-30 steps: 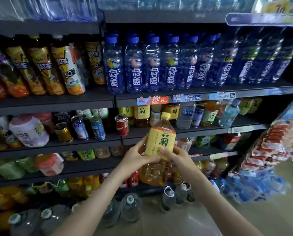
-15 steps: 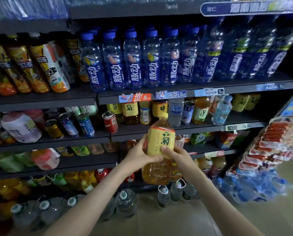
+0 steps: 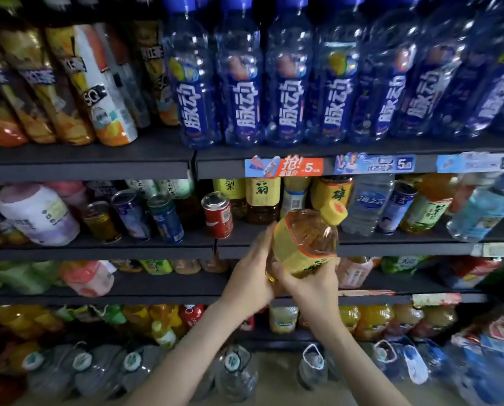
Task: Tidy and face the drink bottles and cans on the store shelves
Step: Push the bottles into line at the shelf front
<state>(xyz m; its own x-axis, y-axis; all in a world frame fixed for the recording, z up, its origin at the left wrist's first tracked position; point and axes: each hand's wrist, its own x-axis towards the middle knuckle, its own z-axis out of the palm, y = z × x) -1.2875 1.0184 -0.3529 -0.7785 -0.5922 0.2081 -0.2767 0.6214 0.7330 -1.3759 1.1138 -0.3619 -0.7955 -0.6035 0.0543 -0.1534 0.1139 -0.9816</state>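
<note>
Yellow label, yellow cap: the tea bottle is up in front of the middle shelf, off the board and carried in the air. It is tipped well over, with its cap aimed up and right at the row behind. The right hand has it from below, fingers wrapped round the lower body, a proper grip. The left hand lies along the bottle's left side with its fingers long against the label. Its thumb is hidden, so I cannot tell whether it grips or only steadies.

The job now looks like seating it back in the row. A matching yellow-labelled bottle stands just behind, so that is the line to join.

- Bring it upright before it goes in, because a tipped bottle leads with its shoulder and shoves its neighbours.
- Base down first, then slide it back.
- Mind the red can just to the left, which already leans and would go over at a nudge.
- Watch the clear water bottle on the right as well.
- Finish with a twist so the printed face looks straight out, flush with the shelf's front edge.
</note>
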